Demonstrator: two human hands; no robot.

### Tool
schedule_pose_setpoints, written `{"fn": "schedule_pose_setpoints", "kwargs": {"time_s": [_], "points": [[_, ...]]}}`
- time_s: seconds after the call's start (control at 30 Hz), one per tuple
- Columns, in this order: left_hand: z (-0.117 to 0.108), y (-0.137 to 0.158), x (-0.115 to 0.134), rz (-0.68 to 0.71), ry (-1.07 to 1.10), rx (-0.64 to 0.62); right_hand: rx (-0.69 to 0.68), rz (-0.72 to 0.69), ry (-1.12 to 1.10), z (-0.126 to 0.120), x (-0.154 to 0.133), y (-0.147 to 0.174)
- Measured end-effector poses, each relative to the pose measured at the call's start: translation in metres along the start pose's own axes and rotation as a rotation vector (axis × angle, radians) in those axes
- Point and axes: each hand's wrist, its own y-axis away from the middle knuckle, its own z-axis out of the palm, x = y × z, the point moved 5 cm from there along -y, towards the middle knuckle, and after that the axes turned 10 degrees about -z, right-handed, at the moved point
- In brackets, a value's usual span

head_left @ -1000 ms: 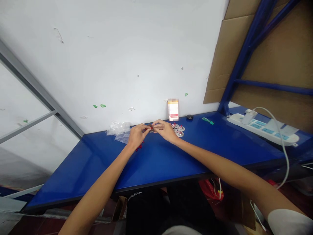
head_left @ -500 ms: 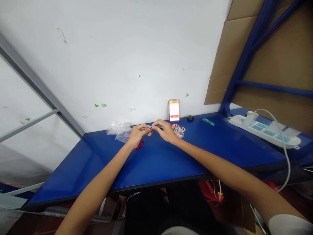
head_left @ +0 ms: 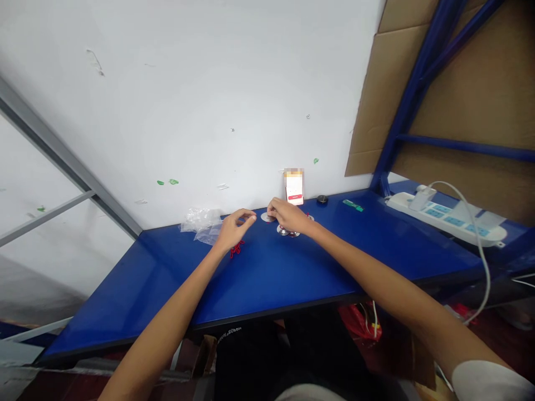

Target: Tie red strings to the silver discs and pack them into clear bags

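My left hand (head_left: 236,227) hovers over the blue table (head_left: 267,284), thumb and fingers apart, with nothing visible between them. Below its wrist lies a small pile of red looped pieces (head_left: 236,249). The fingers of my right hand (head_left: 288,214) are pinched at a thin silvery disc (head_left: 266,218), partly covering it. More shiny discs (head_left: 283,230) with small red parts lie beneath and beside that hand, some hidden by it.
Clear plastic bags (head_left: 201,221) are left of my hands. A lit phone (head_left: 295,188) leans against the wall. Further right are a round black object (head_left: 322,199), a green cutter-like tool (head_left: 353,205) and a white power strip (head_left: 445,218) with a cable.
My hands were together over a small piece; now they are apart. The left fingers have opened, and the right hand has lowered to the disc. The view has shifted slightly.
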Motion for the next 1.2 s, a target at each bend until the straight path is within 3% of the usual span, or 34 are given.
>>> {"fn": "schedule_pose_setpoints", "kwargs": {"time_s": [0.17, 0.4, 0.63, 0.83, 1.0, 1.2], "points": [[0.020, 0.008, 0.009, 0.111, -0.089, -0.014, -0.051, -0.026, -0.070, 0.019, -0.008, 0.003], [0.026, 0.007, -0.002, 0.038, -0.118, -0.100, -0.014, 0.001, -0.052, 0.029, -0.011, 0.007], [0.022, 0.006, 0.001, 0.034, -0.071, -0.101, 0.024, 0.018, 0.051, 0.010, 0.003, 0.002], [-0.004, -0.004, -0.011, 0.047, -0.201, 0.078, -0.147, 0.074, 0.123, -0.016, 0.032, 0.009], [-0.009, -0.007, -0.019, 0.046, -0.306, 0.076, -0.273, 0.109, 0.155, -0.016, 0.046, 0.016], [-0.011, -0.007, -0.010, 0.049, -0.413, 0.038, -0.156, 0.032, 0.144, -0.017, 0.037, 0.013]]}}
